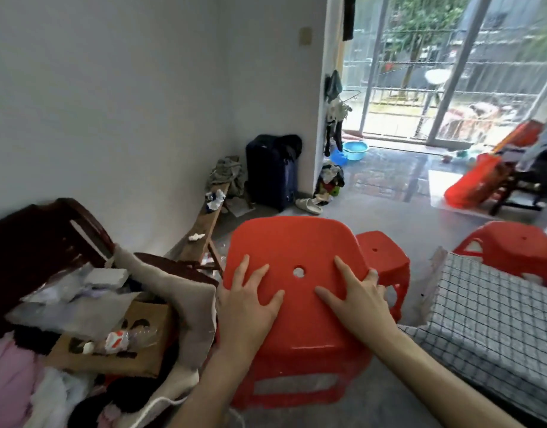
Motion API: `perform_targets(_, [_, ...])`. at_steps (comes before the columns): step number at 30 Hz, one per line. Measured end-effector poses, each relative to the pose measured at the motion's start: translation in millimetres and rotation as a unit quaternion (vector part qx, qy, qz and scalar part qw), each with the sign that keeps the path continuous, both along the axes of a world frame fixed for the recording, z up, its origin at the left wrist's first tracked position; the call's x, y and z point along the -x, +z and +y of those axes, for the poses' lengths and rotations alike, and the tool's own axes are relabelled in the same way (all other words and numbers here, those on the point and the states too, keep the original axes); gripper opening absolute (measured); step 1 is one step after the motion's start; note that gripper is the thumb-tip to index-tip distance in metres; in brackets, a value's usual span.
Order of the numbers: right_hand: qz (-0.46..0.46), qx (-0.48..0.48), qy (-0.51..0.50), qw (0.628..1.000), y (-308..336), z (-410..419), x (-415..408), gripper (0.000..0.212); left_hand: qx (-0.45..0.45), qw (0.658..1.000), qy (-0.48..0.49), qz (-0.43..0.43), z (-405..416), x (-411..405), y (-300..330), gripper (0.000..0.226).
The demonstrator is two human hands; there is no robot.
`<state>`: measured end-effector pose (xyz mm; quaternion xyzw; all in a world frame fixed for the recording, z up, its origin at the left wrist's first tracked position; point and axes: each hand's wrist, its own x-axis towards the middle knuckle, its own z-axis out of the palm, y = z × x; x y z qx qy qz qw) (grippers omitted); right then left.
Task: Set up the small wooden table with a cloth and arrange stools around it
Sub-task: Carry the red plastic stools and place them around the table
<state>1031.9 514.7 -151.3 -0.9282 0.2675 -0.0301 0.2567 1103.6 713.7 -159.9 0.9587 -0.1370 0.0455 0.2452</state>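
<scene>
L hand [250, 299] flat on the near red stool's seat [294, 242], fingers spread, left of the centre hole. R hand [357, 299] also spread on the seat, right of the hole, outer fingers curling over the right edge. Second stool [389, 257] sits just behind, touching distance. Third stool [519, 251] further right, behind the table w/ checked cloth [488, 307].

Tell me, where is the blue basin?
In the head view, the blue basin sits far back on the floor by the glass door, right of the dark suitcase.
</scene>
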Motion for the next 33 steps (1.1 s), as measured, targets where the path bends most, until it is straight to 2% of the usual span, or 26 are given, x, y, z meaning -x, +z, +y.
perform_targets(5, [0.004,-0.005,-0.097,0.995,9.5,-15.3,36.9,0.081,-0.005,0.996,-0.091,0.012,-34.0,2.0,12.4,0.064])
perform_targets(12, [0.029,0.01,-0.237,0.971,4.5,-19.3,113.6,0.078,-0.019,0.978,-0.204,0.045,-75.6,44.7,11.2,0.06])
perform_targets(19, [0.056,-0.013,-0.362,0.93,-3.1,-33.5,212.6,0.077,-0.024,0.938,-0.335,0.079,-130.8,106.9,-9.7,0.066])
perform_targets(21, [0.059,-0.015,-0.394,0.917,-4.2,-39.8,242.7,0.076,-0.04,0.924,-0.371,0.08,-149.2,131.7,-7.5,0.061])
perform_targets(28, [0.047,-0.04,-0.489,0.87,-11.7,-73.4,352.3,0.075,-0.081,0.88,-0.461,0.078,-219.7,229.4,0.9,0.058])
perform_targets(33, [0.046,-0.048,-0.532,0.844,-18.0,-106.7,428.3,0.076,-0.076,0.855,-0.506,0.085,-272.9,301.0,-0.1,0.058])
